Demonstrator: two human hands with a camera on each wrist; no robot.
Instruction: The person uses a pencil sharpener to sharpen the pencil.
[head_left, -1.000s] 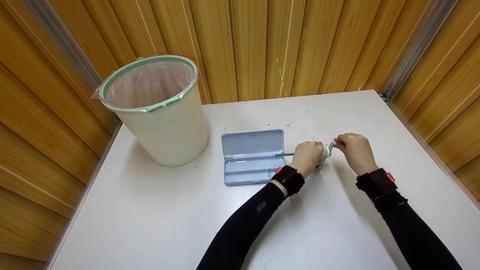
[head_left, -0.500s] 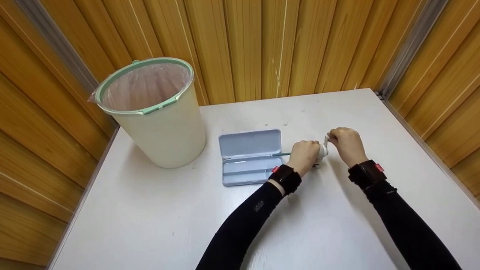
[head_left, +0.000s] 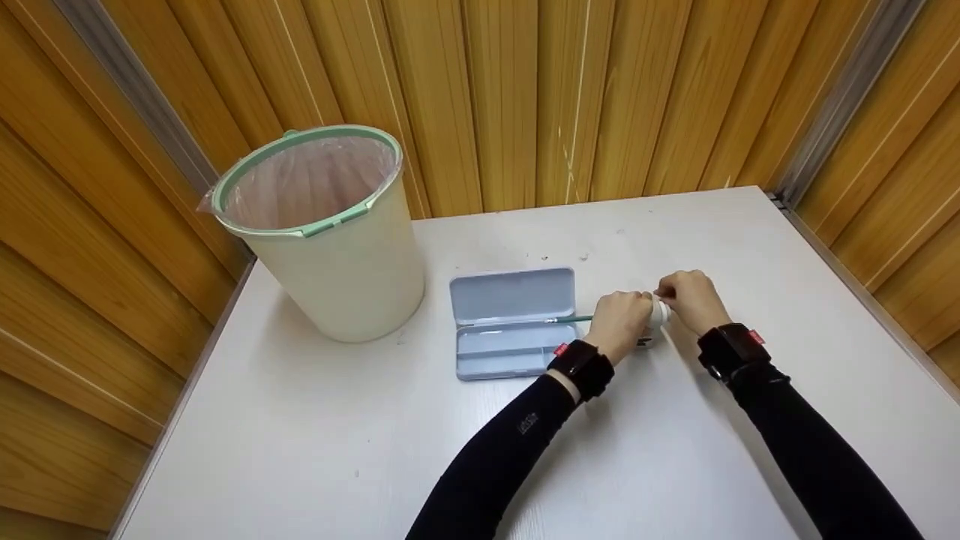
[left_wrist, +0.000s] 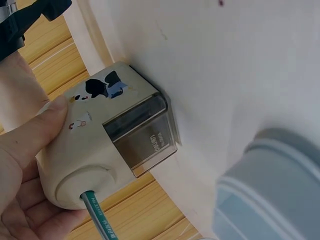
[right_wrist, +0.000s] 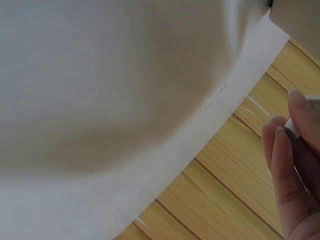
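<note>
- Left hand (head_left: 619, 322) grips the pencil sharpener (left_wrist: 92, 135) on the table (head_left: 360, 420), beside the open blue case (head_left: 513, 295).
- Right hand (head_left: 694, 300) pinches the white crank knob (right_wrist: 291, 129).
- Green pencil (left_wrist: 98, 215), in the sharpener's hole: pale lettering, unclear.
- Clear drawer (left_wrist: 145, 137) and left sleeve (head_left: 510, 439): lettering too small to read.

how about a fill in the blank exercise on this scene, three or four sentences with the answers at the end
A green ____ with lettering sticks out of the sharpener.
The sharpener's body is gripped by the person's ____ hand.
The blue case is not shut but ____.
The bin has a ____ rim.
Missing words: pencil; left; open; green.
</note>
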